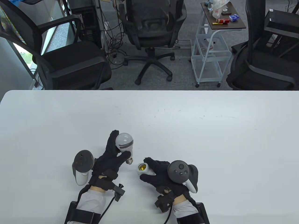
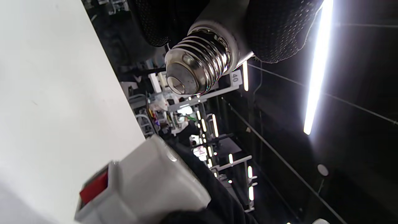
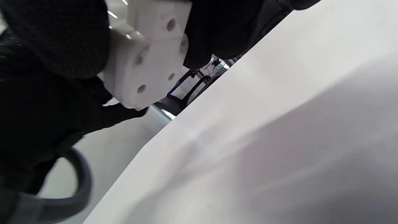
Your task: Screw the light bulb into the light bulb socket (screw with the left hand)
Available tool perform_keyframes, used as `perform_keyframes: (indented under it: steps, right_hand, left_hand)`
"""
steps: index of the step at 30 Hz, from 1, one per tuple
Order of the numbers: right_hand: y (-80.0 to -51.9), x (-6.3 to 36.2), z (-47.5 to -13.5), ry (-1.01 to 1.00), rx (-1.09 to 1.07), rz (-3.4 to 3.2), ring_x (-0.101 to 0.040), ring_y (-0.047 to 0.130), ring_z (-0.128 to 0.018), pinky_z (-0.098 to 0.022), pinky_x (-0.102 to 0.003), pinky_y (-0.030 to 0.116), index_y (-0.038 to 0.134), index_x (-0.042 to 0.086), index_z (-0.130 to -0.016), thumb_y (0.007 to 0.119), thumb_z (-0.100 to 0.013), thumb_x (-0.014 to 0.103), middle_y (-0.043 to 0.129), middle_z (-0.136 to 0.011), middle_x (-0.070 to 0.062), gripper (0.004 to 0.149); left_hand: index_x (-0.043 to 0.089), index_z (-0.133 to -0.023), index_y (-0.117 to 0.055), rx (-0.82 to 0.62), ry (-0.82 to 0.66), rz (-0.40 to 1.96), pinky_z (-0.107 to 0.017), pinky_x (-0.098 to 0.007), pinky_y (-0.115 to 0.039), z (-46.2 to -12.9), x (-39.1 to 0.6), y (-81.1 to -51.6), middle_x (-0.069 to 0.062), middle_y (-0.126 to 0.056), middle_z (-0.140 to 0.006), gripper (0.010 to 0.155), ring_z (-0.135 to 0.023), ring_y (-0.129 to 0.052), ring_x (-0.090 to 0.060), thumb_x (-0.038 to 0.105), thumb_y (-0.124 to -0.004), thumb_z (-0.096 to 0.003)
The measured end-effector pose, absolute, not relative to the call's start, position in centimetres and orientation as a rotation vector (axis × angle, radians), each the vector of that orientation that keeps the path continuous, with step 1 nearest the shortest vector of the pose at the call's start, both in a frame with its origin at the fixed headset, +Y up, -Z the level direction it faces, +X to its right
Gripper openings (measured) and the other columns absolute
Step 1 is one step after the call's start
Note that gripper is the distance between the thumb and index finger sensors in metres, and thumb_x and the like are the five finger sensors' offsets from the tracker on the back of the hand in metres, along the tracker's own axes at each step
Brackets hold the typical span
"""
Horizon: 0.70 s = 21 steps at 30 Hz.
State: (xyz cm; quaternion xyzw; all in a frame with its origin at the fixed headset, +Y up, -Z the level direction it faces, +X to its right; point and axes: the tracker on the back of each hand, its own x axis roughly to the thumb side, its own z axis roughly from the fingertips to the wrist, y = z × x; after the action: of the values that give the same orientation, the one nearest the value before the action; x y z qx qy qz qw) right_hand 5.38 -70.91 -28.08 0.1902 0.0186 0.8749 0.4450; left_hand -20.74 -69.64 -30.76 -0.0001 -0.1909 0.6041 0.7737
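1. Nearest the table view: both hands sit low over the tabletop [image 1: 163,116]. The left hand [image 1: 109,158] wraps the light bulb [image 1: 125,143] by its white body. The right hand [image 1: 158,173] grips the socket [image 1: 143,168] around its white housing.
2. Bulb and socket lie between the two hands, close but apart. The threaded base [image 2: 196,67] juts from the left fingers [image 2: 276,31] toward the right hand. The socket mouth shows brass inside and faces the left hand.
3. Step in hand, as I judge it: bringing the base to the mouth.
4. To do it well, line up the two axes first; the bulb looks angled off the opening.
5. Right hand should hold the housing dead steady.
6. Enter gently, then turn with the left fingers only; back off if the threads bind, since cross-threading is the risk.
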Motion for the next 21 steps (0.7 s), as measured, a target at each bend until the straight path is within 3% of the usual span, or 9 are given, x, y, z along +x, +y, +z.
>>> perform_keyframes:
  steps: [6,14,18,21]
  right_hand:
    - [-71.7,4.5,-28.1,0.17,0.515,2.122,-0.041,0.082,-0.078,-0.066,-0.073,0.048,0.073,0.009,-0.093,0.093,-0.044,0.045,0.086,-0.088,-0.017,0.064]
    - [-71.7,4.8,-28.1,0.167,0.502,2.023,-0.041,0.084,-0.075,-0.065,-0.073,0.049,0.075,0.01,-0.092,0.093,-0.044,0.046,0.088,-0.085,-0.017,0.063]
    - [-71.8,5.0,-28.1,0.152,0.49,1.998,-0.041,0.085,-0.074,-0.065,-0.073,0.05,0.076,0.011,-0.091,0.093,-0.043,0.046,0.089,-0.084,-0.017,0.062]
    - [-71.8,5.0,-28.0,0.135,0.491,1.998,-0.041,0.085,-0.074,-0.066,-0.073,0.05,0.077,0.01,-0.09,0.094,-0.043,0.046,0.09,-0.083,-0.017,0.062]
  left_hand:
    - [0.026,-0.117,-0.015,-0.12,-0.46,1.445,-0.069,-0.08,-0.044,-30.4,-20.1,-71.9,-0.022,-0.077,-0.1,0.086,-0.103,-0.067,-0.039,0.041,-0.079,-0.0618]
    - [0.029,-0.117,-0.011,-0.181,-0.531,1.418,-0.069,-0.081,-0.043,-30.0,-19.0,-72.1,-0.022,-0.076,-0.102,0.087,-0.104,-0.064,-0.04,0.039,-0.079,-0.062]
    - [0.04,-0.113,-0.005,-0.211,-0.567,1.438,-0.069,-0.081,-0.042,-29.9,-18.5,-72.3,-0.023,-0.073,-0.104,0.088,-0.106,-0.061,-0.042,0.037,-0.078,-0.0632]
    - [0.042,-0.114,-0.01,-0.22,-0.577,1.452,-0.069,-0.081,-0.041,-30.0,-18.5,-72.4,-0.025,-0.072,-0.105,0.084,-0.106,-0.06,-0.042,0.038,-0.076,-0.0637]
